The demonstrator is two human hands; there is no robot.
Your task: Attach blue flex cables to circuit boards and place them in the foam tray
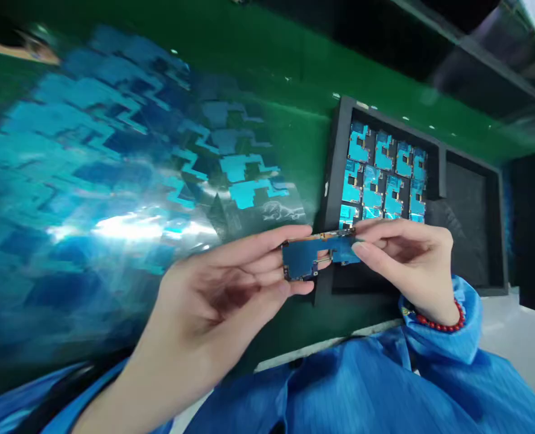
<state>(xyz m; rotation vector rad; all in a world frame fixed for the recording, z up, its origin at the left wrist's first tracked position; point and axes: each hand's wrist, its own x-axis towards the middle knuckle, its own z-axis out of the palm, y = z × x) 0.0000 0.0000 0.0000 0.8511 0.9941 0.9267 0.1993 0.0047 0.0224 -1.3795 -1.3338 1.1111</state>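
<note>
Between my two hands is a small circuit board (300, 258) with blue film over its face, held tilted above the table. My left hand (231, 289) grips its left end, the fingers behind and the thumb along the lower edge. At the board's right end, my right hand (403, 253) pinches the blue film and edge between thumb and forefinger. Whether the film is lifting there I cannot tell. Just beyond the right hand, several similar circuit boards (383, 150) with blue film lie in rows in a black tray (333, 175).
Blue film pieces (90, 108) in circuit-board shapes cover much of the green table (303, 96) on the left, under glare. The tray's right compartment (464, 211) has a dark floor. A dark ledge (470, 51) runs along the back. A tan object (23, 51) lies at the far left.
</note>
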